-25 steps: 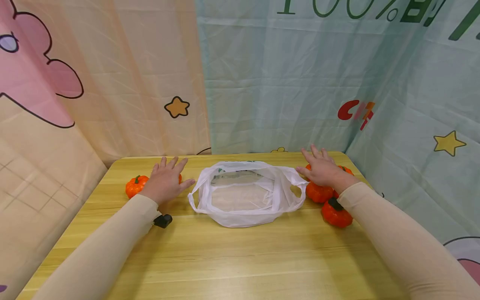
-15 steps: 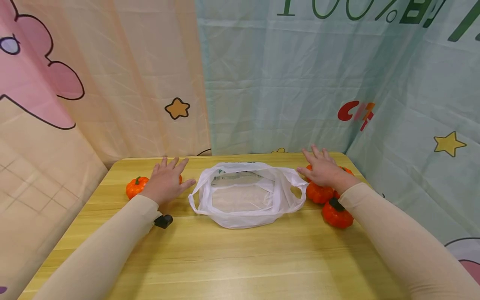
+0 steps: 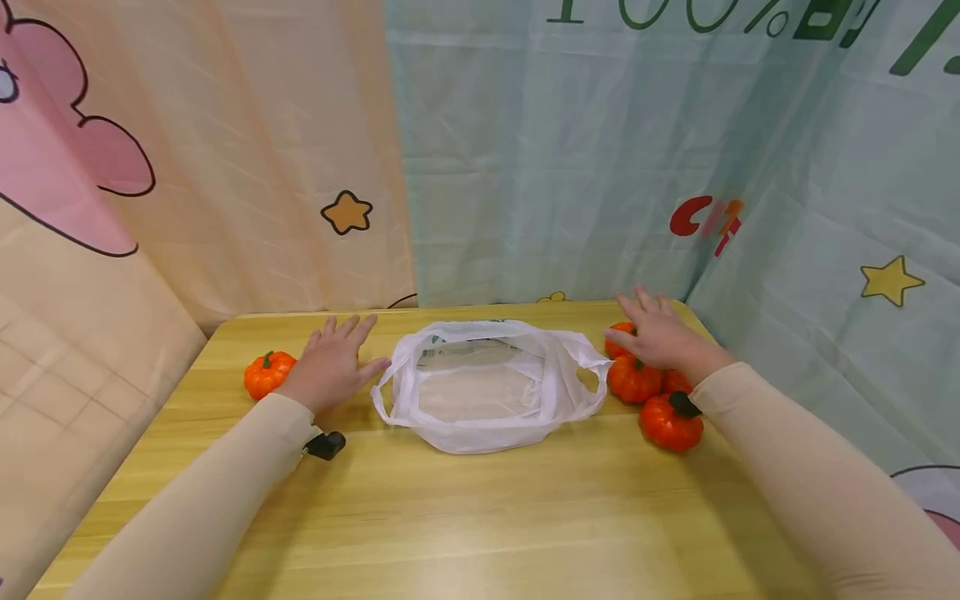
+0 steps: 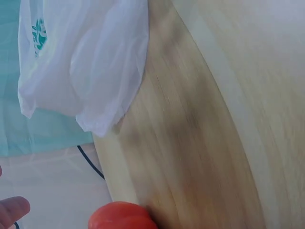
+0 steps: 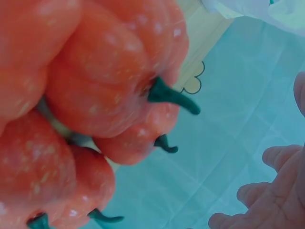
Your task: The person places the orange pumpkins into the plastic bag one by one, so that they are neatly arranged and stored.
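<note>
A white plastic bag point(image 3: 480, 433) stands on the table with its mouth spread wide and its handles out to either side. My left hand point(image 3: 332, 367) hovers left of the bag, fingers spread, holding nothing. Beside it sits a small orange pumpkin point(image 3: 268, 375); in the left wrist view an orange-red pumpkin point(image 4: 121, 217) shows at the bottom edge. On the right, my right hand point(image 3: 663, 337) is held with fingers spread over a cluster of orange pumpkins point(image 3: 633, 381), partly hiding them. Green-stemmed pumpkins point(image 5: 100, 71) fill much of the right wrist view, apart from the fingers.
The wooden table point(image 3: 450, 525) reaches back to printed cloth curtains point(image 3: 525, 208) on the far and side edges. A black wrist device point(image 3: 326, 445) sits under the left cuff. Another pumpkin point(image 3: 671, 423) lies nearest me on the right.
My right hand has shifted slightly to the right and back, showing more of the pumpkins beneath. The left hand stays nearly in place, and the head view has turned slightly.
</note>
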Motion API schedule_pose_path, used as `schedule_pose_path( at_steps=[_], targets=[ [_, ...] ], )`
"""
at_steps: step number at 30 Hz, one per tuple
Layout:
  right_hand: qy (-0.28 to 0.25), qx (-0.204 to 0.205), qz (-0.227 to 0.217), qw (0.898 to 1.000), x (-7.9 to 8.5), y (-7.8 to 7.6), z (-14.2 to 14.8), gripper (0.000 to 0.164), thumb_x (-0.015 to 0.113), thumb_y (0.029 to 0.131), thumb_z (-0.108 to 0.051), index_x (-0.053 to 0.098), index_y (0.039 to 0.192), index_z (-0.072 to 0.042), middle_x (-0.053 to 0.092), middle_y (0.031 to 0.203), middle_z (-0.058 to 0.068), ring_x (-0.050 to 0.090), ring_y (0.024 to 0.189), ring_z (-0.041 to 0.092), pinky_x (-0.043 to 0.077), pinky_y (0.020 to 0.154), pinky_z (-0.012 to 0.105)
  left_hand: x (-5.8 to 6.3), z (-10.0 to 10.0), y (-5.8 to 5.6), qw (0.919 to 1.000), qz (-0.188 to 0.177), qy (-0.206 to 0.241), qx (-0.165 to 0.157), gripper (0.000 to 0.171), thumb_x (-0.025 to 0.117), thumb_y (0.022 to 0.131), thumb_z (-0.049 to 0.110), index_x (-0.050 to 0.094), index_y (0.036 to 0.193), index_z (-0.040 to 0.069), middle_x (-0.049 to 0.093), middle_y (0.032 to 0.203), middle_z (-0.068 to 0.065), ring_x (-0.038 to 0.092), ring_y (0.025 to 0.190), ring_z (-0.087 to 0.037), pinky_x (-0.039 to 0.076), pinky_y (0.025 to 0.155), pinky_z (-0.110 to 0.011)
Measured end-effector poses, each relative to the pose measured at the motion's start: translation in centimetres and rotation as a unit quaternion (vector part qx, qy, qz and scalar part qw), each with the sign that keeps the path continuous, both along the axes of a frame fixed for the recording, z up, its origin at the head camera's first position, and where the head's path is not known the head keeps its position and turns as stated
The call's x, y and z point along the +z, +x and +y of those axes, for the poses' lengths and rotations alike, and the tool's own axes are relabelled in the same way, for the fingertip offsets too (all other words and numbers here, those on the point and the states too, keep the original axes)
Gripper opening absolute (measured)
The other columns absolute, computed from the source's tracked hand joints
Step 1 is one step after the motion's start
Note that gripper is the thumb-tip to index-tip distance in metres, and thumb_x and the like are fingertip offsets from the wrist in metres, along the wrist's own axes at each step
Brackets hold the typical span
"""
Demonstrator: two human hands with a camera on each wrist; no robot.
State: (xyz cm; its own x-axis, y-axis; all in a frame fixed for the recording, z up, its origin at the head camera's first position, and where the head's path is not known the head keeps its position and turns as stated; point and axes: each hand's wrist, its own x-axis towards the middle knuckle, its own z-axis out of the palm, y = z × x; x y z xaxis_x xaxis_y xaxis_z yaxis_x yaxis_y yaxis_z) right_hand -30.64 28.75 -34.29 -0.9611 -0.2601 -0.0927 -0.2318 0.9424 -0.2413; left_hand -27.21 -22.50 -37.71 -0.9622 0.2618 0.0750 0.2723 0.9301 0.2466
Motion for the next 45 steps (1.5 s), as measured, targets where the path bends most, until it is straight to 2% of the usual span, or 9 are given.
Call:
schedule_pose_path(
  at_steps=[8,12,15,20,26,37,45],
  targets=[
    [0.005,-0.007,0.005,1.000,0.3,0.5,1.9,0.084,0.051,0.110,-0.046,0.012,0.168,0.000,-0.002,0.168,0.042,-0.002,0.149,0.073,0.008,0.122,0.080,-0.4,0.4,0.7,0.9970,-0.021,0.073,-0.015,0.085,0.058,0.103,0.058,0.023,0.169,0.017,0.028,0.172,-0.021,0.013,0.156,-0.062,0.015,0.123,-0.079],
    [-0.004,-0.020,-0.006,1.000,0.3,0.7,3.1,0.084,0.051,0.110,-0.046,0.011,0.168,-0.002,-0.004,0.168,0.042,-0.003,0.150,0.072,0.010,0.121,0.082,-0.8,0.5,1.0,0.9940,-0.032,0.101,-0.029,0.082,0.060,0.104,0.053,0.025,0.169,0.018,0.029,0.172,-0.020,0.014,0.157,-0.059,0.018,0.124,-0.076],
    [-0.009,-0.028,-0.014,0.999,0.2,1.0,4.0,0.083,0.051,0.110,-0.046,0.011,0.168,-0.002,-0.005,0.168,0.042,-0.002,0.150,0.071,0.012,0.120,0.083,-1.2,0.7,1.1,0.9927,-0.039,0.107,-0.039,0.080,0.061,0.104,0.051,0.027,0.168,0.018,0.030,0.172,-0.018,0.016,0.159,-0.054,0.019,0.125,-0.074],
    [-0.020,-0.026,-0.013,0.999,-0.1,1.4,5.7,0.083,0.050,0.110,-0.044,0.011,0.166,0.004,-0.004,0.166,0.046,0.002,0.150,0.071,0.012,0.121,0.081,-1.8,1.0,1.4,0.9900,-0.056,0.122,-0.043,0.080,0.061,0.104,0.052,0.027,0.168,0.018,0.030,0.172,-0.016,0.020,0.160,-0.049,0.023,0.125,-0.072],
    [-0.037,-0.019,-0.017,0.999,-1.0,1.8,7.8,0.085,0.050,0.110,-0.044,0.011,0.165,0.007,-0.001,0.164,0.049,0.006,0.149,0.070,0.014,0.120,0.081,-2.5,1.3,1.6,0.9875,-0.061,0.136,-0.052,0.079,0.061,0.104,0.051,0.028,0.168,0.018,0.033,0.170,-0.020,0.029,0.157,-0.047,0.030,0.124,-0.069],
    [-0.046,-0.022,-0.027,0.998,-2.5,2.6,10.1,0.084,0.051,0.110,-0.043,0.014,0.162,0.012,0.006,0.160,0.053,0.015,0.145,0.073,0.020,0.117,0.081,-3.2,1.8,1.8,0.9845,-0.072,0.147,-0.064,0.079,0.063,0.104,0.045,0.028,0.168,0.015,0.033,0.170,-0.019,0.032,0.157,-0.046,0.028,0.127,-0.064],
    [-0.075,-0.010,-0.015,0.997,-3.6,3.8,11.3,0.081,0.056,0.109,-0.041,0.023,0.161,0.012,0.023,0.162,0.045,0.024,0.147,0.067,0.024,0.118,0.079,-3.5,2.5,2.0,0.9795,-0.096,0.166,-0.063,0.076,0.063,0.105,0.045,0.027,0.168,0.022,0.034,0.171,-0.015,0.033,0.157,-0.043,0.028,0.128,-0.063]
  ],
)
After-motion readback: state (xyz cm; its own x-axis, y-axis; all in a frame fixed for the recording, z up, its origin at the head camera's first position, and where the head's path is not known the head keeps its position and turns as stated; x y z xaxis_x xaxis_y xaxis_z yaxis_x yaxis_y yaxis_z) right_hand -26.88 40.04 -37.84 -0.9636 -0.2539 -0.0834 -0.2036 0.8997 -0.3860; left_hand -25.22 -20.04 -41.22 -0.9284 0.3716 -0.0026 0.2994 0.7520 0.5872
